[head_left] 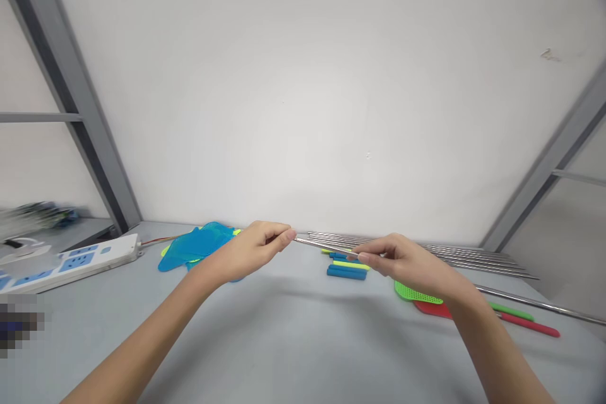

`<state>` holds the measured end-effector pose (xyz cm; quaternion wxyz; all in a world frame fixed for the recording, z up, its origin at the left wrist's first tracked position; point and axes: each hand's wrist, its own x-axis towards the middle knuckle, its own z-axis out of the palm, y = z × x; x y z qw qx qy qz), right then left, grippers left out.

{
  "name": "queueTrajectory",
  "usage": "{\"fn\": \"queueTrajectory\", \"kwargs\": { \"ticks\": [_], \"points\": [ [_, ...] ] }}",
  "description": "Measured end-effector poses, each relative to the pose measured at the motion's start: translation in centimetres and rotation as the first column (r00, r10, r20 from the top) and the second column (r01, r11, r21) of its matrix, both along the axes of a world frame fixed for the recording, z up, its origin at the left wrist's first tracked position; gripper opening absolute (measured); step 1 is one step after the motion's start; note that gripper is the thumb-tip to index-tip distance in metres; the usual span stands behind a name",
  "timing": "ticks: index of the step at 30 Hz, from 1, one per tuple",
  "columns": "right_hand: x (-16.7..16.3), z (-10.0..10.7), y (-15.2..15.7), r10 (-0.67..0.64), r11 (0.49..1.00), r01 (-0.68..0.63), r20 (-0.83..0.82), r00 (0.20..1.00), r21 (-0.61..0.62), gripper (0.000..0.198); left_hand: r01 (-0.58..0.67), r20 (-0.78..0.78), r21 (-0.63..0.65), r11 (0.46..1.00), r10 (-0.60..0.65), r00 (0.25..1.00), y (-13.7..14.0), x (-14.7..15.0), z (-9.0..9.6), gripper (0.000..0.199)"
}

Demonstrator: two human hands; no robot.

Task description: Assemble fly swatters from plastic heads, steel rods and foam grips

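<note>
**Two-handed pinch on a slender metal rod (pixel 326 247)**

The left hand (pixel 258 246) grips the rod's thin end between thumb and fingers; the right hand (pixel 407 262) pinches it farther along, a spacing that probably steadies it. The rod is raised above the grey table (pixel 293 353). Behind, parallel spare rods (pixel 473 257) lie side by side, presumably for easy reach, near short blue and yellow tubes (pixel 346 274).

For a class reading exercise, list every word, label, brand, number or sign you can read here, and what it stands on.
No readable text anywhere.
White power strip: any markings are too small to read.
Pile at far left: too blurred to read.
Held metal rod: no lettering visible.
</note>
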<state>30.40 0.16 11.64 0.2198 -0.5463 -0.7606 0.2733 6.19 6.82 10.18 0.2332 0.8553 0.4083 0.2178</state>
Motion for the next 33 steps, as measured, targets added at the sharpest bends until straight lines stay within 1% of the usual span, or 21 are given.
{"fn": "queueTrajectory", "kwargs": {
  "ticks": [6, 12, 15, 18, 22, 25, 28, 33],
  "points": [
    [-0.2, -0.8, 0.5, 0.031, 0.999, -0.031, -0.023, 0.999, -0.026, 0.039, -0.001, -0.043, 0.083, 0.997, 0.004, 0.999, 0.3, 0.0, -0.4, 0.033],
    [-0.9, -1.4, 1.0, -0.025, 0.996, 0.018, -0.084, 0.996, -0.083, 0.037, 0.005, -0.073, 0.177, 0.984, 0.008, 0.997, 0.3, -0.5, -0.2, 0.032],
    [-0.7, -1.6, 1.2, -0.019, 0.994, 0.007, -0.112, 0.994, -0.105, 0.037, 0.008, -0.066, 0.202, 0.979, 0.006, 0.998, 0.1, -0.4, 0.0, 0.032],
    [-0.3, -1.5, 1.3, 0.017, 0.992, -0.034, -0.131, 0.991, -0.122, 0.036, 0.010, -0.053, 0.185, 0.983, -0.001, 0.999, -0.1, -0.1, -0.1, 0.032],
    [0.2, -1.1, 1.2, 0.049, 0.988, -0.064, -0.116, 0.992, -0.137, 0.034, 0.043, -0.033, 0.123, 0.991, -0.039, 0.999, -0.4, 0.4, -0.6, 0.032],
    [0.4, -0.9, 1.1, 0.049, 0.992, -0.057, -0.074, 0.996, -0.117, 0.034, 0.055, -0.005, 0.103, 0.993, -0.055, 0.998, -0.5, 0.6, -0.8, 0.032],
    [0.5, -0.8, 0.9, 0.036, 0.996, -0.038, -0.030, 0.999, -0.086, 0.034, 0.040, 0.014, 0.092, 0.995, -0.041, 0.999, -0.6, 0.8, -1.0, 0.032],
    [0.3, -0.6, 0.7, 0.008, 0.998, -0.009, -0.020, 1.000, -0.061, 0.036, 0.015, 0.048, 0.061, 0.998, -0.018, 0.999, -0.5, 0.9, -1.0, 0.033]
  ]
}}
